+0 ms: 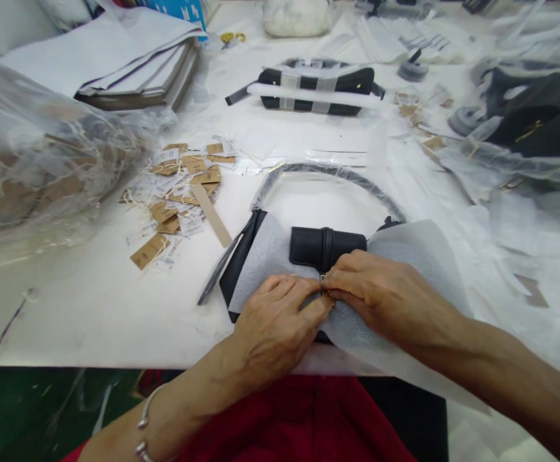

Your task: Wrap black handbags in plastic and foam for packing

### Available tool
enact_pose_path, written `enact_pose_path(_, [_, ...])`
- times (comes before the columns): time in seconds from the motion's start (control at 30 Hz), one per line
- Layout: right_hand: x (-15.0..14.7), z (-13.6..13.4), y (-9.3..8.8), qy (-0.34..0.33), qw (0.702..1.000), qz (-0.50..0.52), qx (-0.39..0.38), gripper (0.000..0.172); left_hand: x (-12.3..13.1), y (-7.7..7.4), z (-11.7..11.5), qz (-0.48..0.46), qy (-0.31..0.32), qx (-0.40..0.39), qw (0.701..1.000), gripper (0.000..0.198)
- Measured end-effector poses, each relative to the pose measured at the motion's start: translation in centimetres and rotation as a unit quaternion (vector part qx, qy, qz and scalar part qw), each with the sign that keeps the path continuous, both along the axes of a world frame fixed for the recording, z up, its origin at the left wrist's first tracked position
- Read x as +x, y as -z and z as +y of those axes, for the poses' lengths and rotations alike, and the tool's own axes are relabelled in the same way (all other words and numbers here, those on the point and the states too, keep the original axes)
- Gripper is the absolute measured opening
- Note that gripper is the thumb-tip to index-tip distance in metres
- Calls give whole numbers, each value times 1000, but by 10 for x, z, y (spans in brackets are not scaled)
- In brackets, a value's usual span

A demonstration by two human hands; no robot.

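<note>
A black handbag (242, 269) lies near the table's front edge, its front covered by grey-white sheet material (265, 247). Its handle (342, 172), wrapped in clear plastic, arches away behind it. A black flap with a strap loop (328, 247) sits at the bag's middle. Just below the flap, my left hand (280, 317) and my right hand (386, 292) meet, fingertips pinched at a small gold-coloured metal piece (323, 278). The fingers partly hide that piece, and exactly how each hand grips it is unclear.
Brown tags with strings (164, 212) are piled at the left, beside a large clear plastic bag (43, 154). Stacked papers (135, 64) lie behind them. Another wrapped black bag (316, 86) is at the back. Black items in plastic (540, 109) and loose sheets cover the right side.
</note>
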State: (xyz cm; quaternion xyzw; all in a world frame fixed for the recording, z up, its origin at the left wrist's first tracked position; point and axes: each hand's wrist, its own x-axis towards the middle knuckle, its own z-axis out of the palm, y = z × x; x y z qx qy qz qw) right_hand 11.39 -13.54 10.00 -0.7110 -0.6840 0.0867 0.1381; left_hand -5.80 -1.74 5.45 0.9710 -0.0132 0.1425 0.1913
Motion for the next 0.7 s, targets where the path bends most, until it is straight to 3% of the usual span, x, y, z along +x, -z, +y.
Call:
enact_pose_path(0.1, [2, -3, -3, -28, 999, 15, -34, 18, -2, -3, 1, -10, -17, -15, 1000, 31])
enact_pose_path(0.3, [-2, -7, -2, -51, 999, -16, -8, 13, -3, -9, -2, -13, -9, -31, 999, 35])
enact_pose_path(0.47, [-7, -5, 9, -36, 997, -73, 10, 16, -1, -1, -3, -30, -4, -27, 999, 35])
enact_pose_path(0.7, [-8, -4, 17, 5, 998, -53, 15, 16, 3, 4, -3, -48, -16, -28, 998, 33])
